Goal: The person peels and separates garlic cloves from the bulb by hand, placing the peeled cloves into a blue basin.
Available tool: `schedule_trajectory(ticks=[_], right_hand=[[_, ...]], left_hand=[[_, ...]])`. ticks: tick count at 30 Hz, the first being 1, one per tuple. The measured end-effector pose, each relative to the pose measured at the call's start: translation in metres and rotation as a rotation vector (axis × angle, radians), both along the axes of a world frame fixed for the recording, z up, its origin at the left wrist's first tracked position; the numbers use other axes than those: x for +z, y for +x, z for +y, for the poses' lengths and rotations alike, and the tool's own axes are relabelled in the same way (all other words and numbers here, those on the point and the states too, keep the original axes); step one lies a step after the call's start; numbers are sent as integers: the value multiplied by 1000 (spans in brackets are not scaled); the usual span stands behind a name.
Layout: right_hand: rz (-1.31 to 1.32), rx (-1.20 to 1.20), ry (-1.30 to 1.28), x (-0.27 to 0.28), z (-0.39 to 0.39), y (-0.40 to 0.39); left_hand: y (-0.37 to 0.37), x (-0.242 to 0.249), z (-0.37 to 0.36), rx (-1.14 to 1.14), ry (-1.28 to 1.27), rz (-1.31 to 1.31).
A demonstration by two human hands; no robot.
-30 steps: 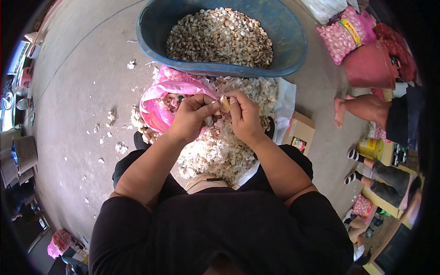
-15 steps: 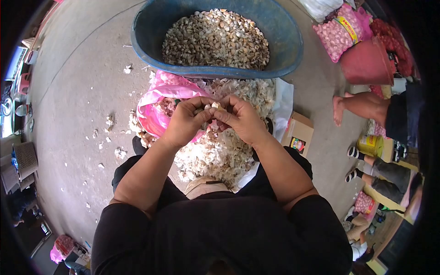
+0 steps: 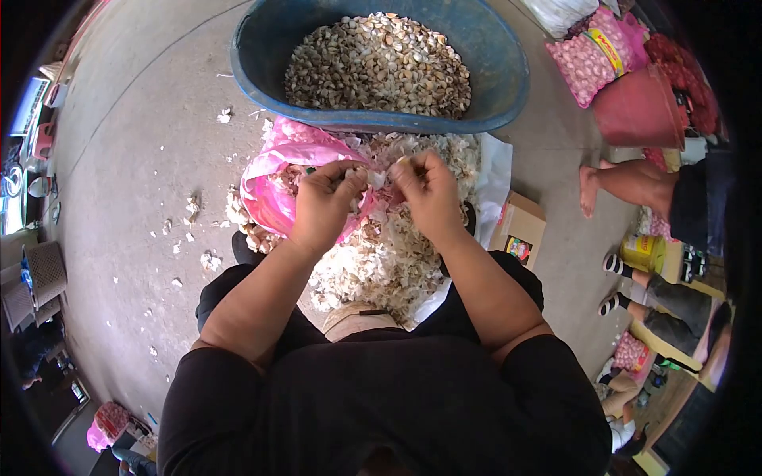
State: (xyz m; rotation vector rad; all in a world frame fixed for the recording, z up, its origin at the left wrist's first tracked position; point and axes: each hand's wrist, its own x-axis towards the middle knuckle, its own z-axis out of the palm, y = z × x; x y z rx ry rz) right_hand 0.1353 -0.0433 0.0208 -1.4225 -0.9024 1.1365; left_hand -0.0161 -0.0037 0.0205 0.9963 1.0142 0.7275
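My left hand (image 3: 321, 202) and my right hand (image 3: 427, 190) are held close together above a heap of white garlic skins (image 3: 389, 254). Each hand pinches part of a garlic bulb (image 3: 373, 176) that shows between the fingertips, with pale skin hanging from it. Under the left hand lies a pink plastic bag (image 3: 274, 178) with garlic in it. Beyond the hands stands a blue tub (image 3: 508, 87) filled with garlic cloves (image 3: 377, 67).
A small cardboard box (image 3: 520, 230) sits right of the skin heap. Pink mesh sacks of garlic (image 3: 587, 63) and a red bucket (image 3: 639, 111) stand at the back right. Another person's bare foot (image 3: 591, 190) and legs are at the right. Skin scraps dot the concrete floor (image 3: 143, 159).
My hands were pressed together on the bulb; now they have drawn slightly apart, and loose skin shows between them.
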Motion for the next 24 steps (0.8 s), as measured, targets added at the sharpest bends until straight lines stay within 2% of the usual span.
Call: schedule_trajectory(ticks=[3,6,8,10,13,15,16,17,20,23,24], right_hand=[[478,-113,-247,-6,5,7],[863,-108,-439,-10,3,-1],[1130,-83,-557,-20,-1,-7],[1068,-112,-527,-20,-1,-13],[1043,-74,-452,-46,8,-7],[928,-29,-354,-50,23,8],[1017,-55,-211,-32,33,14],[1103,-82,-68,-9,42,19],[1067,-153,74,15,52,42],[636,-296,-7,14,58,37],[553,-155,-29,11,56,33]], left_hand=[[-1,4,2,-3,-10,-73],[6,8,-3,-185,220,144],[6,-3,-8,-263,473,334],[7,9,-11,-303,692,467],[3,10,-5,-214,862,481],[-2,3,-2,-157,522,385],[-4,0,1,-129,352,335],[-7,16,7,-188,66,238],[-15,0,10,-58,-195,-131],[-20,0,11,-59,-250,-255],[-20,0,13,-50,-273,-320]])
